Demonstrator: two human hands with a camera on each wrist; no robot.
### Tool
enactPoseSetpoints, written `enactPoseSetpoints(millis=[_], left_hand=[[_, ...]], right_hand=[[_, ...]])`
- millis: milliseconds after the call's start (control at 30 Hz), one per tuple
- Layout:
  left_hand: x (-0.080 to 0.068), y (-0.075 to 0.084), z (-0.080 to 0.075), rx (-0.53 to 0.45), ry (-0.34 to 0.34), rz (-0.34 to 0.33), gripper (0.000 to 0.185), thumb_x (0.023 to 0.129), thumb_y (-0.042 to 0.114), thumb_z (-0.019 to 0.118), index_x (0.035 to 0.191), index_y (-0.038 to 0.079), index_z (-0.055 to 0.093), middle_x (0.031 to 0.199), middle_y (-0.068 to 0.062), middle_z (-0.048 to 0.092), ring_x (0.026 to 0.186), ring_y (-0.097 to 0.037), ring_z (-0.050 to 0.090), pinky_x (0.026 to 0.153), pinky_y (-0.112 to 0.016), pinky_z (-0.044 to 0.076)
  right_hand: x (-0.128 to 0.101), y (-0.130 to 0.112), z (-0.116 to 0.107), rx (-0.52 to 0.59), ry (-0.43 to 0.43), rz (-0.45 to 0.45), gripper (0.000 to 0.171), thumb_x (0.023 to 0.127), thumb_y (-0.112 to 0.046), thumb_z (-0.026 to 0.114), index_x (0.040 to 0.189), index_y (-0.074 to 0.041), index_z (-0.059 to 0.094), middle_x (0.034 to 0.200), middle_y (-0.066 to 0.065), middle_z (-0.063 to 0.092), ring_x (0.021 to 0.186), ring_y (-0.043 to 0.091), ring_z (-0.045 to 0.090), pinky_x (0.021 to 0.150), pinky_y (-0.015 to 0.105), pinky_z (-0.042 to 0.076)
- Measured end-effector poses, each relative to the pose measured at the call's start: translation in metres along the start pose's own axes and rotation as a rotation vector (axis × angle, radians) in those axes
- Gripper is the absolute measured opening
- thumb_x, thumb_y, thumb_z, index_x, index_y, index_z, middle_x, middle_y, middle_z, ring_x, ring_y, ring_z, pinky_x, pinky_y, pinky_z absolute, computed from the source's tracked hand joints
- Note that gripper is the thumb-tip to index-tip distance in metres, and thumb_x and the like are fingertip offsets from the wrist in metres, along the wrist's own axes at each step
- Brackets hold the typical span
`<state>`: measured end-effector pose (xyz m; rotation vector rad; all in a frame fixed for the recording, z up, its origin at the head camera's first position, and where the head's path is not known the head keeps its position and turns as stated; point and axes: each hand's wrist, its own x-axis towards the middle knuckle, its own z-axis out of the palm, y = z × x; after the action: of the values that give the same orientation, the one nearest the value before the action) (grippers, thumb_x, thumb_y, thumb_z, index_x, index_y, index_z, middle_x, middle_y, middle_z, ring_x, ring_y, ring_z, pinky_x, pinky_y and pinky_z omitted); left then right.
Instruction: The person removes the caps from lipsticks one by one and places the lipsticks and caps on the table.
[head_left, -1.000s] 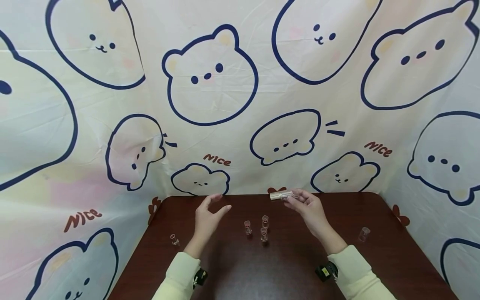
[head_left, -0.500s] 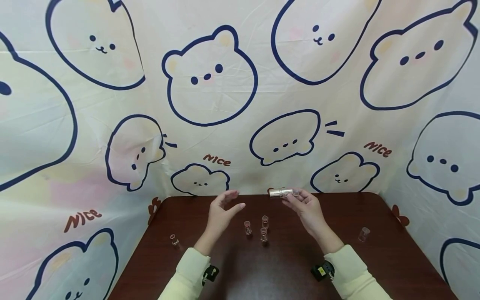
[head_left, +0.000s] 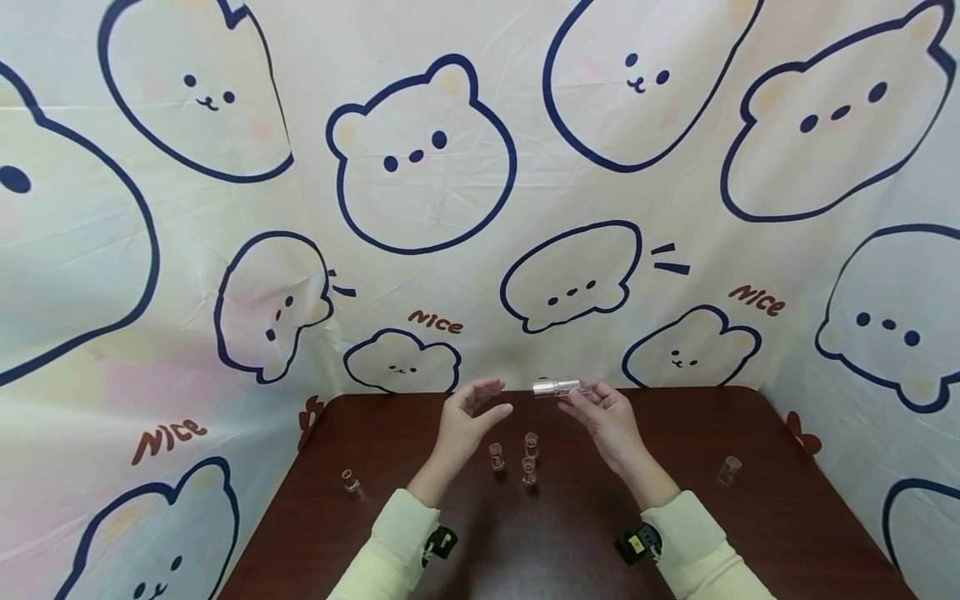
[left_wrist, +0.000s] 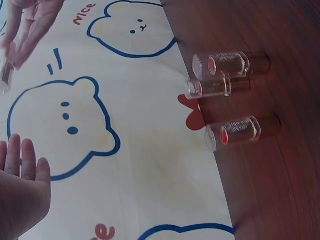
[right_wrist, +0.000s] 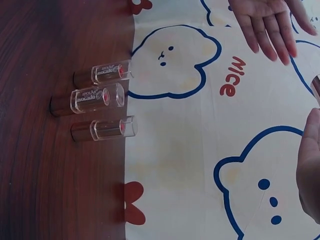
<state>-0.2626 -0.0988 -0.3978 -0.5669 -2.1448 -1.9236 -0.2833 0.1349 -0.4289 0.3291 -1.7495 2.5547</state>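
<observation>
My right hand (head_left: pixel 583 402) pinches a small silver lipstick tube (head_left: pixel 553 387) by one end and holds it level above the far side of the dark wooden table (head_left: pixel 750 533). My left hand (head_left: pixel 480 408) hovers just left of the tube with its fingers loosely spread, holding nothing. Below and between the hands, three clear-capped lipsticks (head_left: pixel 496 456) (head_left: pixel 531 444) (head_left: pixel 528 471) stand close together. The same three lipsticks (left_wrist: pixel 227 64) (left_wrist: pixel 210 87) (left_wrist: pixel 235 132) show in the left wrist view, and again as a lipstick cluster (right_wrist: pixel 92 98) in the right wrist view.
Another small lipstick (head_left: pixel 349 481) stands alone near the table's left edge. A clear cap (head_left: pixel 728 469) stands at the right. A bear-printed cloth backdrop (head_left: pixel 420 150) rises behind the table and along both sides.
My left hand has moved right and a little up, closing in on the tube. My right hand has brought the tube slightly left.
</observation>
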Motion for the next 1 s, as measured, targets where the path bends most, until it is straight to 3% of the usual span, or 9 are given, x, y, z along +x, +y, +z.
enactPoseSetpoints(millis=[200,500,800,1000], left_hand=[[0.003,0.003,0.008,-0.03,-0.028,-0.015,0.039,0.089,0.005,0.07,0.123,-0.008,0.058,0.122,-0.019,0.063,0.117,-0.035,0.056,0.103,-0.048,0.039],[0.004,0.006,0.015,-0.059,-0.073,-0.004,0.041,0.089,0.007,0.07,0.124,-0.01,0.056,0.124,-0.024,0.06,0.118,-0.038,0.054,0.104,-0.052,0.036],[0.005,0.009,0.02,-0.056,-0.062,-0.015,0.038,0.089,0.008,0.07,0.122,-0.006,0.06,0.119,-0.017,0.064,0.113,-0.032,0.058,0.101,-0.049,0.041],[0.007,0.01,0.023,-0.099,-0.08,-0.014,0.037,0.09,0.005,0.069,0.122,-0.009,0.059,0.116,-0.021,0.064,0.109,-0.035,0.06,0.093,-0.038,0.048]], right_hand=[[0.0,0.001,0.003,-0.006,-0.019,-0.01,0.035,0.095,-0.013,0.064,0.124,0.004,0.053,0.108,0.004,0.068,0.1,0.017,0.067,0.091,0.036,0.049],[0.0,0.001,0.01,0.028,-0.037,-0.027,0.017,0.095,-0.011,0.063,0.113,-0.01,0.062,0.108,0.004,0.069,0.1,0.018,0.067,0.091,0.036,0.049],[-0.001,0.002,0.017,0.057,-0.038,-0.009,0.041,0.096,-0.009,0.061,0.129,0.012,0.047,0.108,0.005,0.068,0.101,0.018,0.067,0.091,0.035,0.049],[-0.002,0.002,0.02,0.078,-0.049,-0.007,0.022,0.096,-0.007,0.06,0.117,-0.002,0.059,0.11,0.007,0.067,0.102,0.019,0.067,0.09,0.034,0.049]])
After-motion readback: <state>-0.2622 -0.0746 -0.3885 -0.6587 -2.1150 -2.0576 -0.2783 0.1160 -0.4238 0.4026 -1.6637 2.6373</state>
